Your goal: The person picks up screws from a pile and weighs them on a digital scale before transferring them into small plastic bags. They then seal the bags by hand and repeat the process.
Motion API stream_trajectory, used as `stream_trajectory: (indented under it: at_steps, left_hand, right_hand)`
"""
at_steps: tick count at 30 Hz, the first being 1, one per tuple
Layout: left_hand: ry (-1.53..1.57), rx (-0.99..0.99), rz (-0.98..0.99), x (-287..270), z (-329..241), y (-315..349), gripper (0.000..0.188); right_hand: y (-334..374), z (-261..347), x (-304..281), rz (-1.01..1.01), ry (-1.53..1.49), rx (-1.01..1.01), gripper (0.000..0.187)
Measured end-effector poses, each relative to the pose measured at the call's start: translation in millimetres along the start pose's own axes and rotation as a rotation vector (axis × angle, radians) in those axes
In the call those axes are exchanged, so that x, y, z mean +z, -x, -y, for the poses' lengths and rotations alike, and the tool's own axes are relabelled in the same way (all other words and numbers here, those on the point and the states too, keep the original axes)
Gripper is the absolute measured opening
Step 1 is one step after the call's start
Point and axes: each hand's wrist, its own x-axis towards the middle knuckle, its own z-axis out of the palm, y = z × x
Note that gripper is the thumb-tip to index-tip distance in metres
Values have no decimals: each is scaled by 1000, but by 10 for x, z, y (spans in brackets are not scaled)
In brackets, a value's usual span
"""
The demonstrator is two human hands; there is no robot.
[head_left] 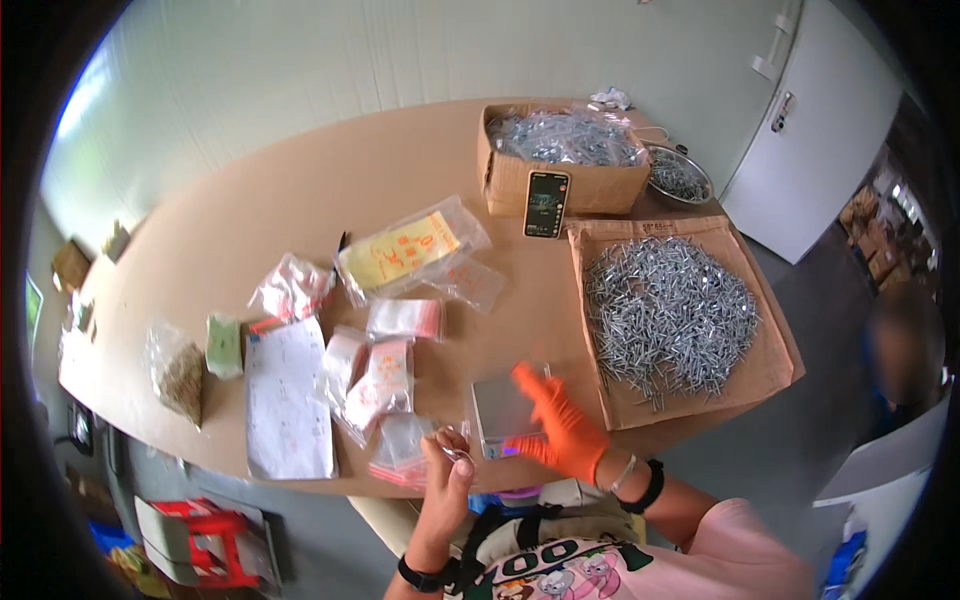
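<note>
My left hand (447, 475) is bare and closed in front of the table's near edge, beside a stack of clear zip bags (402, 447). Something small and shiny shows at its fingers, too small to name. In an orange glove, my right hand (567, 432) spreads its fingers over a flat grey digital scale (505, 408), partly covering it. Nothing shows between those fingers. To the right of the glove, a large heap of silver screws or nails (675, 315) lies on an opened-out cardboard sheet (640, 408).
Behind stands a cardboard box (560, 185) of filled clear bags, with a phone (546, 204) propped against it. A metal bowl (682, 175) of fasteners is beside it. Leftward lie bag packs (385, 380), a yellow packet (400, 252), a written sheet (288, 400) and a bag of small pieces (177, 378).
</note>
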Motion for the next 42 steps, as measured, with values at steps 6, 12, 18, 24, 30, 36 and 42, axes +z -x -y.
stream_trajectory:
  at_steps: [6, 12, 18, 24, 30, 36, 42]
  left_hand:
    - [-69, -115, 95, 13, -57, 16, 49]
    - [-375, 1, -98, 75, -389, 93, 5]
    - [-312, -58, -144, 82, -458, 134, 4]
    - [-146, -81, -108, 165, -465, 132, 6]
    - [-312, -3, 45, 245, -505, 77, 9]
    - [-336, -119, 101, 140, -509, 201, 8]
    - [-389, -560, 187, -164, 77, 555, 7]
  right_hand:
    - [47, 442, 110, -25, -266, -66, 32]
    - [133, 316, 12, -34, -499, 30, 15]
    - [171, 275, -46, 5, -661, 46, 11]
    - [159, 251, -80, 68, -603, -5, 12]
    - [157, 288, -85, 35, -502, -148, 15]
    - [248, 141, -190, 227, -458, -119, 14]
    - [387, -319, -583, 70, 57, 146, 42]
